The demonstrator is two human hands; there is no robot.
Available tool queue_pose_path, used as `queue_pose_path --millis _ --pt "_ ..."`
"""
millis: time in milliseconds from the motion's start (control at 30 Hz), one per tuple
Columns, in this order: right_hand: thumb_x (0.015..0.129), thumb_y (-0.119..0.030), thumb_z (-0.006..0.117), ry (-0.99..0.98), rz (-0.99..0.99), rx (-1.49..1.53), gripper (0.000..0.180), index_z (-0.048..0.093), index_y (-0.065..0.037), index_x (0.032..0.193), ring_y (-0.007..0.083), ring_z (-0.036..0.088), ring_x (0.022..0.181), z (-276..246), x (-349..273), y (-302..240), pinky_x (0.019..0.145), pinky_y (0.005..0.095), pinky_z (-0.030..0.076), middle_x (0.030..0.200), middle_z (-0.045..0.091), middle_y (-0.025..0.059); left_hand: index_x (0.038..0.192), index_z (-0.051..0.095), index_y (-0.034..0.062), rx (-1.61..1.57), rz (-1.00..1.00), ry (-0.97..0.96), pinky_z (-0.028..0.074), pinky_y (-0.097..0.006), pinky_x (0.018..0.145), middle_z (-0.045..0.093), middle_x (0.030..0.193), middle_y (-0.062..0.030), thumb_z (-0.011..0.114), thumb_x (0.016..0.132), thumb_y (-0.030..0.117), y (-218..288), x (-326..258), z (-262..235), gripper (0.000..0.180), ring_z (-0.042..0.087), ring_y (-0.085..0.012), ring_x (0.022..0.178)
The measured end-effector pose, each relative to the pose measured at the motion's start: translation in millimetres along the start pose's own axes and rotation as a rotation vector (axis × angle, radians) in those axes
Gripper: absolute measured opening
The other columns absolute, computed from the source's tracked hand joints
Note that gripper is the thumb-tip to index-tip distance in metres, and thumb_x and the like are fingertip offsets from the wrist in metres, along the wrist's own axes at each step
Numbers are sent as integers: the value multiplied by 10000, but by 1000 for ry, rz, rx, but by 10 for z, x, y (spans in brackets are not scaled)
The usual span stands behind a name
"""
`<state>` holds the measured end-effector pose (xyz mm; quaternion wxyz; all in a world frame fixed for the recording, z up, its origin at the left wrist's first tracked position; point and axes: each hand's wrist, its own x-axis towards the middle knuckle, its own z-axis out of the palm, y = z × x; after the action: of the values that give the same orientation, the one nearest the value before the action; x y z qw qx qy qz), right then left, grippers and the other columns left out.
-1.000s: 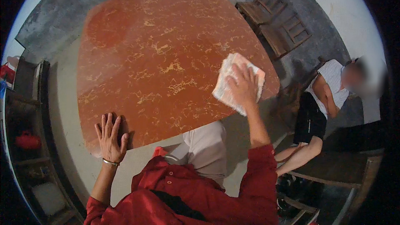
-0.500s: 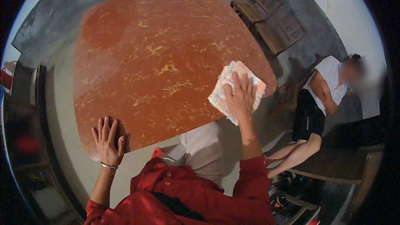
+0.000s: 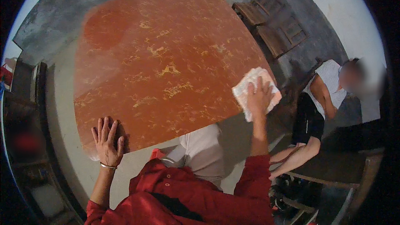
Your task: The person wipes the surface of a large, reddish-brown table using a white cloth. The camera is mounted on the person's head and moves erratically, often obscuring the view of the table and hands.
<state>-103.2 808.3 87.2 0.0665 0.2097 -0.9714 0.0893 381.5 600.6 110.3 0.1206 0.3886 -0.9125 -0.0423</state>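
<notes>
1. Two hands rest on a red marbled table (image 3: pixel 166 58).
2. Right hand (image 3: pixel 259 98) lies flat, fingers spread, pressing a white cloth (image 3: pixel 246 89) at the table's right edge.
3. Left hand (image 3: pixel 107 141) lies open-palmed, holding nothing, on the near-left corner.

A red buttoned shirt with rolled sleeves, pale trousers, and a thin bracelet (image 3: pixel 107 166) on the left wrist.

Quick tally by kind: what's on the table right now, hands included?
Hands flat on the red table: 2, the left hand at the near edge and the right hand on the cloth
White cloth: 1, near the right edge
Total: 3
</notes>
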Motion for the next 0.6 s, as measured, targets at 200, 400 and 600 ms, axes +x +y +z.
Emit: queue_pose_path --millis 200,400,600 --pt "953 -419 513 8 -417 123 563 449 -167 1452 422 261 1424 -68 -267 -682 1168 548 155 1530 326 225 1394 532 131 3 -18 -8 88 -573 1179 380 1526 -147 520 943 362 -9 -30 -53 506 261 -373 1450" --pt "947 -483 495 -35 -327 127 579 448 -203 1452 403 263 1426 7 670 -252 1166 555 144 1526 343 197 1386 541 129 -8 -2 -11 97 -571 1178 387 1522 -150 526 938 341 -20 15 -36 496 266 -374 1449" --pt "961 -527 420 31 17 31 626 411 -172 1477 441 226 1435 43 383 196 1161 595 102 1541 308 228 1378 549 129 -2 -13 5 101 -578 1176 388 1521 -150 544 924 321 21 -8 -53 493 271 -375 1446"
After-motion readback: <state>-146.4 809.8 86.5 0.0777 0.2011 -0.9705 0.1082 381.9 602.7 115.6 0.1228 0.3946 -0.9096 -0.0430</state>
